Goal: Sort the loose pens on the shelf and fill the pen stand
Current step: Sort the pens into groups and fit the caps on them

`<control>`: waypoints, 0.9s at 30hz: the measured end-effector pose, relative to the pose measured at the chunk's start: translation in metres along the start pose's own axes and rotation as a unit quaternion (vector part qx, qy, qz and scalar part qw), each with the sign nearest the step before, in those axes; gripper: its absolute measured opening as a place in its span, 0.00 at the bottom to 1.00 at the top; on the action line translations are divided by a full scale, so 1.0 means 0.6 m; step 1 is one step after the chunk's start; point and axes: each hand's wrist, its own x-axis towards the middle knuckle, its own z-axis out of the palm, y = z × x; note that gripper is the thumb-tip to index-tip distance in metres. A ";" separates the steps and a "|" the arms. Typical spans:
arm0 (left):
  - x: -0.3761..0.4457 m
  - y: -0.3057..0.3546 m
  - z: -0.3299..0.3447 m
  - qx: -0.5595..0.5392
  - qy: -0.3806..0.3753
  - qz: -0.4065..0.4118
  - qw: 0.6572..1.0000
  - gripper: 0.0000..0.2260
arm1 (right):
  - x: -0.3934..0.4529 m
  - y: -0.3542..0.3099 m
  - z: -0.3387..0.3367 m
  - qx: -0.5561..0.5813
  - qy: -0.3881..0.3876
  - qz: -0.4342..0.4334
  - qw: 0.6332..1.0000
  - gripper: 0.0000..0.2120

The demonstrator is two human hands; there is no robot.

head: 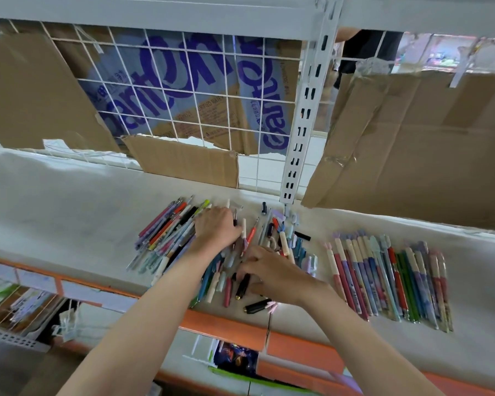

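Note:
Loose pens lie on a white-covered shelf (69, 212) in three groups. A slanted bundle (166, 232) sits at the left, a jumbled heap (272, 238) in the middle, and a neat row (389, 278) at the right. My left hand (216, 227) rests palm down on the inner edge of the left bundle, fingers spread over the pens. My right hand (272, 274) lies over the heap's near side, its fingers curled onto pens there; whether it grips one is hidden. A black cap (256, 306) lies near the shelf's front edge. No pen stand shows.
A white wire grid (183, 90) backed by cardboard closes the rear. A slotted white upright (303, 124) stands behind the heap. A loose cardboard sheet (412, 150) hangs at the right. The orange shelf edge (226, 324) runs in front, with stocked goods below.

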 end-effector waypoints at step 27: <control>-0.156 -0.047 -0.041 -0.638 -0.117 -0.138 0.748 0.06 | 0.080 0.097 -0.033 0.010 0.152 0.211 0.966 0.05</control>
